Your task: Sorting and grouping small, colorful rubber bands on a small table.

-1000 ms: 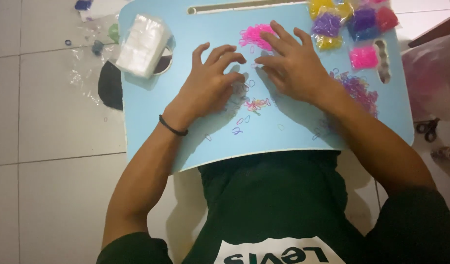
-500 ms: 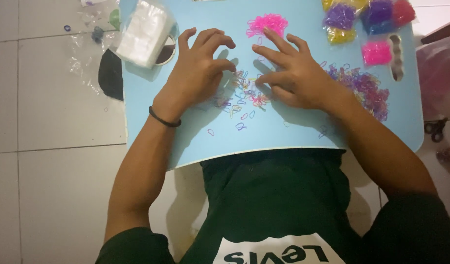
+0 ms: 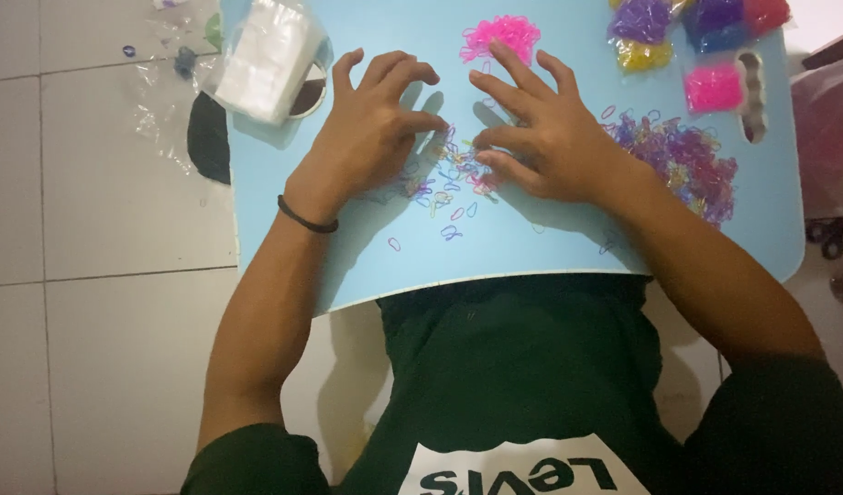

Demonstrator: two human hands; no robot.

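Observation:
My left hand [image 3: 371, 128] rests palm down on a light blue lap table [image 3: 348, 247], fingers spread and curled, fingertips at a scatter of small mixed-colour rubber bands [image 3: 444, 179]. A black band sits on that wrist. My right hand [image 3: 541, 128] lies palm down beside it, fingers apart, its fingertips touching the same scatter. A small pile of pink bands [image 3: 501, 35] lies just beyond my right fingers. A larger heap of purple and mixed bands [image 3: 683, 160] sits to the right of my right wrist. Neither hand visibly holds anything.
A clear bag of white contents [image 3: 266, 60] lies on the table's top left corner. Small bags of purple, yellow, blue, red and pink bands [image 3: 706, 41] sit at the top right. Crumpled plastic wrap [image 3: 165, 82] lies on the white tiled floor to the left.
Both hands have stayed over the scattered bands, fingers shifting and spreading them. The view has tilted slightly, so the table sits higher in the picture.

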